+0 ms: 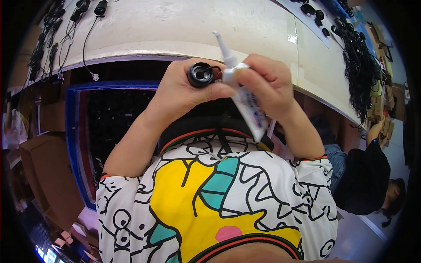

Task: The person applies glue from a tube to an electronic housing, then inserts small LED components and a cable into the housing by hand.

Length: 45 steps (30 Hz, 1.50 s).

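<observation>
Head view showed a pale, smooth-topped bench [162, 26] across the top, its edge bowed by the lens; a brown cardboard box [52, 173] was seen at lower left, and a co-worker in a dark top [364, 179] at right. A short, round black cylinder [201, 75] with a glossy hollow end was held just off the bench's near edge, gripped by the left hand [177, 83]. A soft white tube [247, 105], flattened at its tail and tapered to a slim nozzle, was pinched beside it by the right hand [267, 83]. Corded black devices [101, 8] were laid at upper left, and tangled black cables [357, 65] were heaped at right. A blue-rimmed bin [70, 144] of dark pieces was partly hidden by the left forearm.
</observation>
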{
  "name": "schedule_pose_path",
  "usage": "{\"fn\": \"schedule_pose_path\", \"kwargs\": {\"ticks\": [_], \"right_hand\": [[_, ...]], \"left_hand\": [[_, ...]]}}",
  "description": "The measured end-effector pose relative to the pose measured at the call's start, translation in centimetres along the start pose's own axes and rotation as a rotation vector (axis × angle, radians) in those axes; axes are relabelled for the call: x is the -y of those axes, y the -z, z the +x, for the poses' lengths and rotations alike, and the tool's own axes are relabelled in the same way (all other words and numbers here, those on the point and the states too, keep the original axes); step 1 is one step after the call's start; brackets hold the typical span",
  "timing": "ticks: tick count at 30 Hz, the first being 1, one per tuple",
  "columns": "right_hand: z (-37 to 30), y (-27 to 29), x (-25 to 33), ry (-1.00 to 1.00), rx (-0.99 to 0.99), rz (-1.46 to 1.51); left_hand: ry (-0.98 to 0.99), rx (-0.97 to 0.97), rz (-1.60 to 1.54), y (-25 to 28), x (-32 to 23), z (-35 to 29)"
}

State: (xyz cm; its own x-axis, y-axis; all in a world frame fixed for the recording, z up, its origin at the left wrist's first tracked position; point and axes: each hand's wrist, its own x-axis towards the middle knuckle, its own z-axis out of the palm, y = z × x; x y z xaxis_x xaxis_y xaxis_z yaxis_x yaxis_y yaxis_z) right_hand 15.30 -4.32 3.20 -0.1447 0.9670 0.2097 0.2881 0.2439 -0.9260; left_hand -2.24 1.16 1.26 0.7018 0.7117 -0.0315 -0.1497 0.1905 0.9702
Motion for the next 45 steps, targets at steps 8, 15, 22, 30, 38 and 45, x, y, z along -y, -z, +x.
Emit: {"fn": "schedule_pose_path", "kwargs": {"ticks": [8, 15, 22, 30, 38, 45], "right_hand": [[0.2, 2.2, 2.1, -0.542, 0.332, 1.082], [-0.6, 1.3, 2.1, -0.693, 0.391, 1.048], [-1.2, 0.6, 2.7, -0.759, 0.329, 0.986], [-1.1, 0.1, 4.5, -0.527, 0.271, 0.288], [0.1, 1.1, 5.4, -0.674, 0.319, 0.211], [0.9, 2.2, 4.8, -0.727, 0.274, 0.208]], "left_hand": [[-0.193, 0.104, 0.311, 1.0, 0.4, 0.6], [-0.26, 0.129, 0.296, 1.4, 1.5, 0.3], [-0.249, 0.106, 0.31, 1.0, 1.6, -0.1], [-0.234, 0.088, 0.398, 0.7, 1.6, -0.3], [-0.217, 0.092, 0.351, 0.8, 2.3, -0.3], [-0.282, 0.069, 0.378, 0.7, 1.8, 0.9]]}}
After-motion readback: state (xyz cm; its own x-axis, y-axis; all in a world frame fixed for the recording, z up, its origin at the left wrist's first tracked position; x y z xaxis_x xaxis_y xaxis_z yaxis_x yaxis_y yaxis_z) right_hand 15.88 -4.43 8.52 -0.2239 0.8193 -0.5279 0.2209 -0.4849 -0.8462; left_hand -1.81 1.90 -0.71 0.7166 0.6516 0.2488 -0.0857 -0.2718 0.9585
